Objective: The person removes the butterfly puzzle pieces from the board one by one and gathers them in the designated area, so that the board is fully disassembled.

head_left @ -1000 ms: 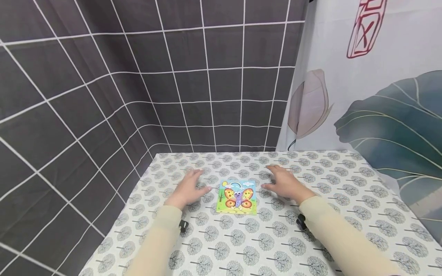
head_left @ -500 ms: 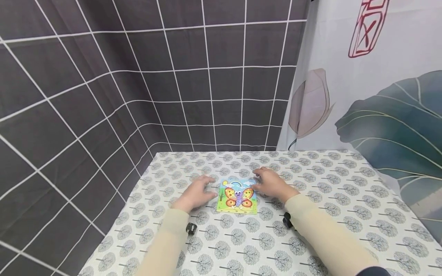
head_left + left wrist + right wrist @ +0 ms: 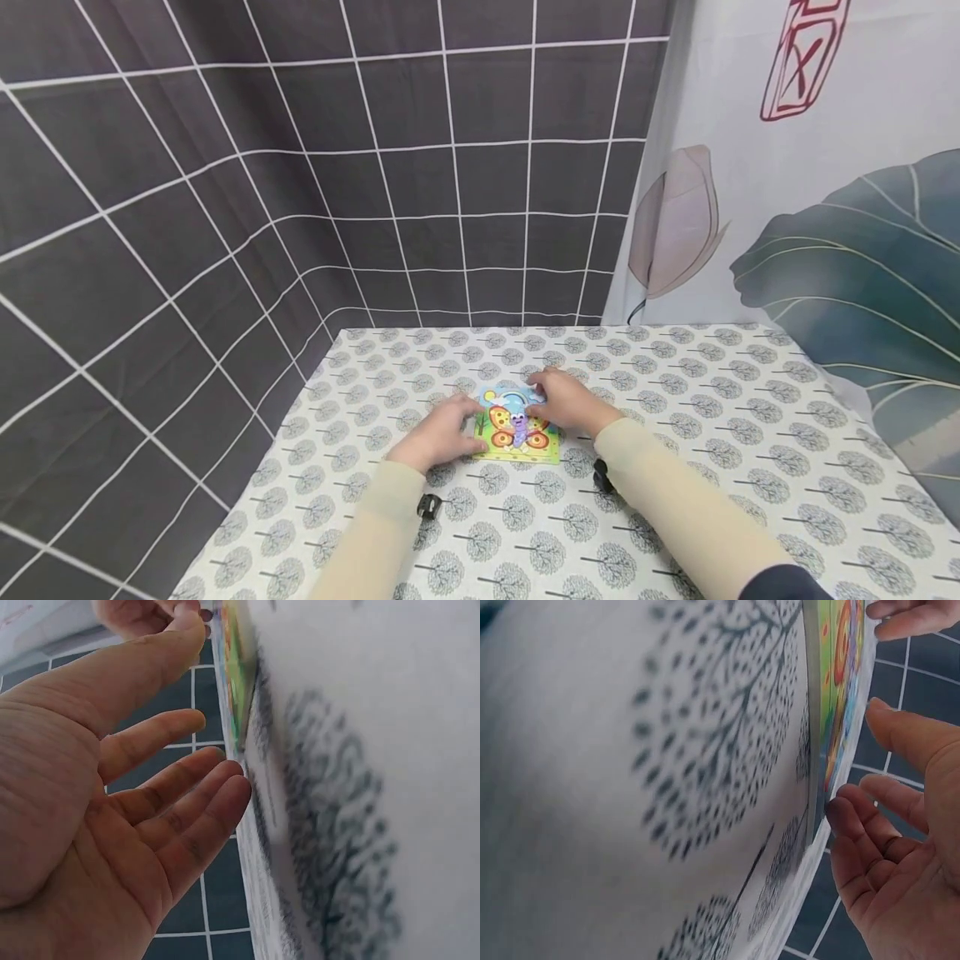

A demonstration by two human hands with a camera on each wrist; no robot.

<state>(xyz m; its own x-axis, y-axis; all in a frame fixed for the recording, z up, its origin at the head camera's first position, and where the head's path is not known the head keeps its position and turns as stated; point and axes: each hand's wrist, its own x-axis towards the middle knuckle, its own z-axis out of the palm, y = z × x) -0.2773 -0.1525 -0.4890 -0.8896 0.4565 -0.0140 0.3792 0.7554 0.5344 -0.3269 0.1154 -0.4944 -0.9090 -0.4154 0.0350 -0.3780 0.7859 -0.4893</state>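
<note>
A square butterfly picture board (image 3: 519, 433) lies flat on the patterned cloth in the head view, with a blue sky and green ground printed on it. My left hand (image 3: 442, 432) is at its left side, thumb and fingers spread and reaching just over that edge. On the other side my right hand (image 3: 572, 403) hovers over the upper right corner, fingers loosely bent, hiding part of the right wing. The left wrist view shows the board (image 3: 238, 675) edge-on beyond straight fingers. In the right wrist view fingertips are close beside the board (image 3: 832, 690); contact is hard to tell.
The table (image 3: 517, 533) is covered by a white cloth with grey tree prints. A dark grid-patterned curtain (image 3: 420, 192) hangs behind and to the left. A white curtain (image 3: 750, 192) with leaf and flower prints hangs at the right.
Both hands have moved inward from either side to the board, the left going right and the right going left. The board has stayed in place.
</note>
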